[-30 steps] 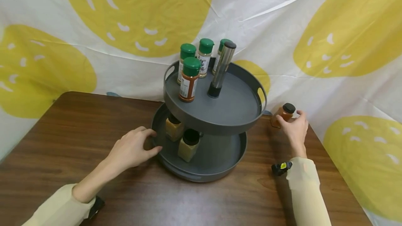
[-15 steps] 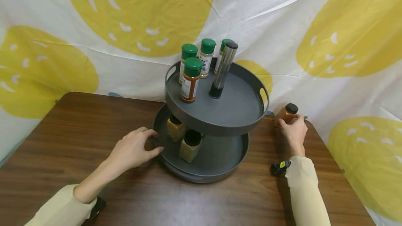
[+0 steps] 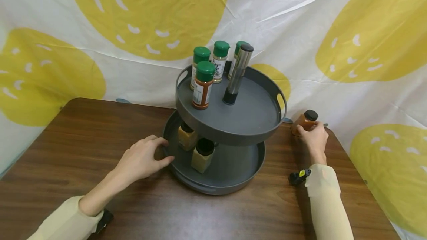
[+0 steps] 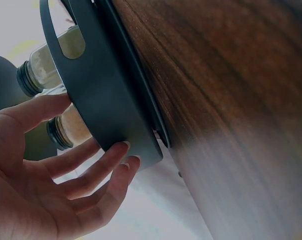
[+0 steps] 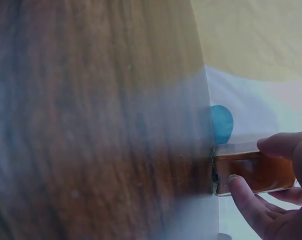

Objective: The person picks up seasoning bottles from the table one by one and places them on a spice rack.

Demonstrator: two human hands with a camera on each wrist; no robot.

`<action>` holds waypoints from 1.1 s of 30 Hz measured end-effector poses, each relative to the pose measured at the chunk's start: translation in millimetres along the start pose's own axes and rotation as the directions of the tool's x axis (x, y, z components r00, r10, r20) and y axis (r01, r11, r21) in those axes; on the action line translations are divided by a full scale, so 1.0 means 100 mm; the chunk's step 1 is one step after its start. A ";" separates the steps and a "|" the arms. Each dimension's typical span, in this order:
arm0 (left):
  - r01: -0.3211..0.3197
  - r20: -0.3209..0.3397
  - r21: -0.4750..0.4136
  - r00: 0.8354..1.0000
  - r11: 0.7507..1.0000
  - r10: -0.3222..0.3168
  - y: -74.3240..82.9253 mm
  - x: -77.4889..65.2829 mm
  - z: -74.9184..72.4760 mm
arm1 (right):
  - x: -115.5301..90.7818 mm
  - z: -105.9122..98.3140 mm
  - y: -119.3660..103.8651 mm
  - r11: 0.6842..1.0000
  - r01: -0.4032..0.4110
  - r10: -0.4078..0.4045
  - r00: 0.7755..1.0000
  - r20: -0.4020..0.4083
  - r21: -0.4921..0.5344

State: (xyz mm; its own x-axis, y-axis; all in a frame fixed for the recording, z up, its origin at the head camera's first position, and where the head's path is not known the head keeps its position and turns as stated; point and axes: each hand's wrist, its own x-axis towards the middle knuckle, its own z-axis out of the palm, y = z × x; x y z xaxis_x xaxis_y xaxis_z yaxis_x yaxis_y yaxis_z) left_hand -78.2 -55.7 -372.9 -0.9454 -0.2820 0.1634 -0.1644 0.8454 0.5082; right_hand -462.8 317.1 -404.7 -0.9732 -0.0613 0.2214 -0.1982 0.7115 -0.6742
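My right hand [image 3: 314, 139] grips a square spice jar [image 5: 256, 172] of orange-red powder, its black cap [image 3: 311, 115] uppermost. The jar stands at the table's back right corner, thumb and fingers on its sides. My left hand [image 3: 141, 158] touches the left rim of the lower tier [image 3: 233, 189] of a dark grey two-tier turntable. In the left wrist view its fingertips [image 4: 122, 146] rest against the tray's outer wall and the thumb lies at the rim. Two black-capped jars, one tan [image 3: 187, 137] and one pale [image 3: 202, 157], stand in that lower tier.
On the upper tier [image 3: 253, 110] stand several green-capped shakers, one with red powder [image 3: 201, 92] in front, and a tall steel grinder [image 3: 237, 75]. A lemon-print cloth [image 3: 143, 10] hangs behind the brown wooden table [image 3: 173, 217].
My right hand's fingers have closed in from around the jar onto its sides. The left hand stays at the tray rim. The head view has shifted slightly.
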 end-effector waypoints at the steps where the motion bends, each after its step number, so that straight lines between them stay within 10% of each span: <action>1: 0.000 -0.001 -0.001 1.000 1.000 0.000 0.00 0.00 0.00 | 0.00 0.00 -0.01 1.000 0.001 -0.001 1.000 0.003 0.001; 33: -0.004 -0.015 -0.001 1.000 1.000 0.004 0.03 0.04 0.04 | -0.01 -0.16 -0.07 0.997 0.075 -0.078 0.992 -0.097 -0.034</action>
State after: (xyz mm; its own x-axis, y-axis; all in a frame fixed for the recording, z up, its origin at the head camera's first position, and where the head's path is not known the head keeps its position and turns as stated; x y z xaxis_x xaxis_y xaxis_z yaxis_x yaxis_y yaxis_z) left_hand -83.5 -52.1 -374.3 -0.9416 -0.2857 0.1780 -0.1605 0.8459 0.5086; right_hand -458.6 323.4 -388.3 -0.9389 -0.0481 0.3408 -0.2665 0.7282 -0.6314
